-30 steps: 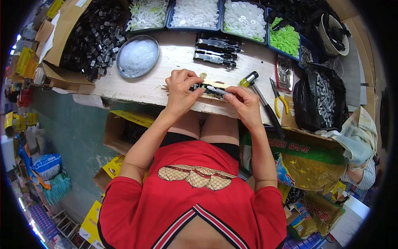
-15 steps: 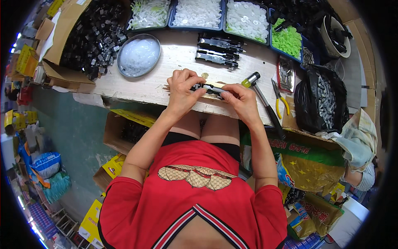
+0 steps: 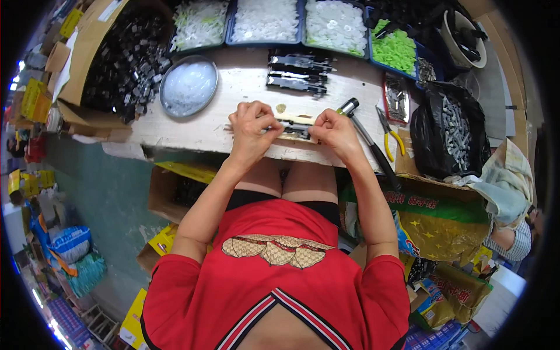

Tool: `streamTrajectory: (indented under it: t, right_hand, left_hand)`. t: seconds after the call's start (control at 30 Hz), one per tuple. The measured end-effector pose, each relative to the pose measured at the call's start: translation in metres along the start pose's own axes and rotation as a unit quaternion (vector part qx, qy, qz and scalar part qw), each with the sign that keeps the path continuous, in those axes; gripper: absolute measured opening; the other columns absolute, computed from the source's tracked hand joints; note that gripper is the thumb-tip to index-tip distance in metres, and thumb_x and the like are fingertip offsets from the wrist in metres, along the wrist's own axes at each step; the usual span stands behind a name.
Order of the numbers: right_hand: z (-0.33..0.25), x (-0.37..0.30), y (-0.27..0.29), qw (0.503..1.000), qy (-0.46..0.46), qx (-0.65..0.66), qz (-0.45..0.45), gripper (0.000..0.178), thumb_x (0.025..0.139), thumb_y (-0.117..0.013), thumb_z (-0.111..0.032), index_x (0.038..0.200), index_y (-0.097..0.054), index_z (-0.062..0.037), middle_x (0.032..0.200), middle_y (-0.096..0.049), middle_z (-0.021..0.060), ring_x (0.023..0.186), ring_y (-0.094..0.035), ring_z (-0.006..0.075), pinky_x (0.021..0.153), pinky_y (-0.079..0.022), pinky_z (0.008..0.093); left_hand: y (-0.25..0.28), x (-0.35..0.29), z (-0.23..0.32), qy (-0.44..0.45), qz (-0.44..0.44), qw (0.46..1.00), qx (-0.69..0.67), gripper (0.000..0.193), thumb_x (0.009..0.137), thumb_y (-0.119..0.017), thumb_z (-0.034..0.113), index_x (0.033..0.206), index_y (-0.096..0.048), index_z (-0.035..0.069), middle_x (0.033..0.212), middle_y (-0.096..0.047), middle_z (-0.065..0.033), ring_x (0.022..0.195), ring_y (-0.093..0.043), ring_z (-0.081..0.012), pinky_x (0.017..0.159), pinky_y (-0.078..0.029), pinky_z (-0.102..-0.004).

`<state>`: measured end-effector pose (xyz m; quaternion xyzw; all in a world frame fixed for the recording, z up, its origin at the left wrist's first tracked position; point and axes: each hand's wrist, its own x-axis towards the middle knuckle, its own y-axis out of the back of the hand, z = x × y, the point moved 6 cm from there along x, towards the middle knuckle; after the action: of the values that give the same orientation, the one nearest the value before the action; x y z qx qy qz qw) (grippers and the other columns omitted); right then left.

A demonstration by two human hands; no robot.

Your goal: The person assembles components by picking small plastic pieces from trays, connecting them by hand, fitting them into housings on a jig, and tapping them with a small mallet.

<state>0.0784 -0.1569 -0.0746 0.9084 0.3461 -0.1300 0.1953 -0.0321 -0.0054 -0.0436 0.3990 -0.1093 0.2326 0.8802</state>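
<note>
At the table's near edge I hold a narrow black and silver metal part (image 3: 296,129) lengthwise between my hands, low over a pale strip. My left hand (image 3: 252,128) is closed, thumb and fingers pinching at the part's left end. With bent fingers and thumb together, my right hand (image 3: 335,134) grips the right end. Fingers cover both ends, so small details there are hidden. Just beyond lie several similar black and silver assemblies (image 3: 297,81) in a stack of rows. A hammer (image 3: 368,140) with a black handle rests right of my right hand, its head close to my fingers.
Yellow-handled pliers (image 3: 392,135) lie right of the hammer. A round dish of whitish grease (image 3: 189,86) stands left. Bins of white pieces (image 3: 265,22) and green pieces (image 3: 394,49) line the back. A black bag of grey parts (image 3: 455,137) is right; a carton of black parts (image 3: 131,64) is left.
The whole view has shifted slightly. My right hand's fingers are more curled at the part's right end, and the left hand still pinches the left end.
</note>
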Motion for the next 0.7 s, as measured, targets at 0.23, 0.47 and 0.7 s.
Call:
streamTrajectory:
  t: [0.23,0.47,0.7]
  right_hand:
    - [-0.040,0.006,0.011,0.962,0.155,-0.224,-0.005,0.018,0.074,-0.064,-0.021,0.077,-0.061,-0.0028,0.062,-0.060,0.0086,0.057,-0.058,0.0174,0.056,-0.046,0.0292]
    - [-0.086,0.072,0.138,0.880,0.229,-0.309,0.279,0.013,0.076,-0.058,-0.016,0.080,-0.063,-0.0058,0.075,-0.062,0.0145,0.070,-0.061,0.0291,0.063,-0.047,0.0359]
    - [-0.134,0.156,0.172,0.773,0.206,-0.420,0.428,0.019,0.079,-0.054,-0.019,0.084,-0.062,-0.0023,0.082,-0.062,0.0179,0.077,-0.061,0.0363,0.067,-0.049,0.0443]
  left_hand:
    - [0.005,-0.005,-0.002,0.017,-0.003,1.000,0.007,0.007,0.062,-0.070,0.014,0.066,-0.064,0.014,0.084,-0.053,0.0011,0.089,-0.045,-0.0195,0.077,-0.028,-0.0350]
    - [0.002,-0.002,-0.002,0.019,-0.014,1.000,-0.012,0.008,0.062,-0.070,0.013,0.067,-0.064,0.013,0.084,-0.054,0.0010,0.088,-0.045,-0.0188,0.078,-0.027,-0.0342]
    - [0.003,-0.004,0.000,0.017,-0.008,1.000,-0.012,0.008,0.063,-0.071,0.013,0.067,-0.064,0.013,0.083,-0.054,0.0009,0.087,-0.045,-0.0187,0.078,-0.027,-0.0338]
